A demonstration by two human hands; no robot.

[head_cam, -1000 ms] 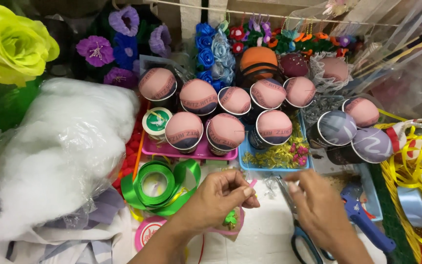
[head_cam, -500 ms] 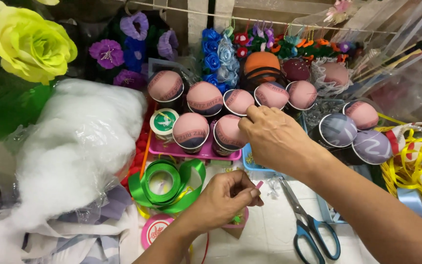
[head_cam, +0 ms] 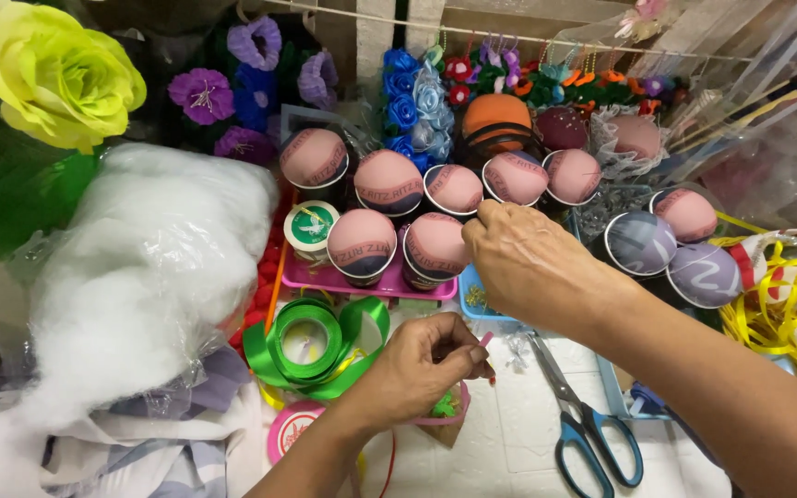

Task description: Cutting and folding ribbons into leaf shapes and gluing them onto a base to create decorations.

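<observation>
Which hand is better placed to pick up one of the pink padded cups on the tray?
Right. The right hand is stretched over the pink padded cups, fingertips at their rims. The left hand sits nearer the body, pinching a small pink piece.

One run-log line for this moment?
left hand: pinches small pink piece | right hand: on pink-topped cups | scissors: on table

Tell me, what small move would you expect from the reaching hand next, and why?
Probably a pinch and lift. The right hand is stretched over the pink tray, fingertips at the fabric-topped cups, while the left hand holds a small pink piece near the scissors. What it would pick is hidden under the hand.
</observation>
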